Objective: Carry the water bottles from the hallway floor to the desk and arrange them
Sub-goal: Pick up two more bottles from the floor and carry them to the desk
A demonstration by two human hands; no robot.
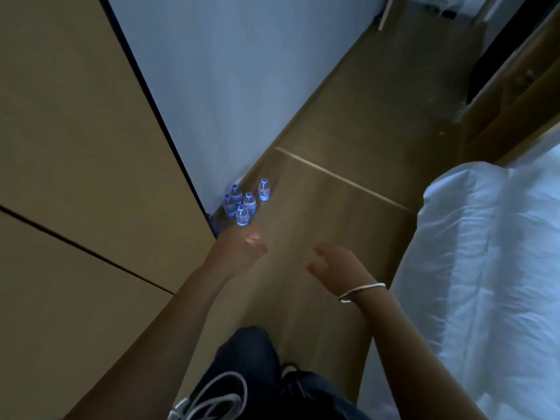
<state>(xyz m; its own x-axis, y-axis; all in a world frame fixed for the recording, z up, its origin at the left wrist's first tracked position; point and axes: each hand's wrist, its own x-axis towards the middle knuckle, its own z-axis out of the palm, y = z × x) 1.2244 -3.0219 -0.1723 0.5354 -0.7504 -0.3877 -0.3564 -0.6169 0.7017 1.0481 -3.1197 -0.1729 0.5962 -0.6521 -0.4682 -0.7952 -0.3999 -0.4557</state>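
Several small clear water bottles [242, 204] with blue caps stand upright on the wooden floor, clustered in the corner where the white wall meets the wooden panel. One bottle [264, 190] stands slightly apart to the right. My left hand [242, 253] reaches out just below the nearest bottle, fingers relaxed and holding nothing. My right hand [335, 263], with a silver bangle on the wrist, is stretched forward to the right of it, fingers loosely spread and empty. Neither hand touches a bottle.
A tall wooden panel [75, 147] fills the left side. A bed with white bedding [485, 268] lies at the right. The wooden floor [363, 131] runs ahead as a narrow hallway, with wooden furniture at the far right. My leg and shoe are at the bottom.
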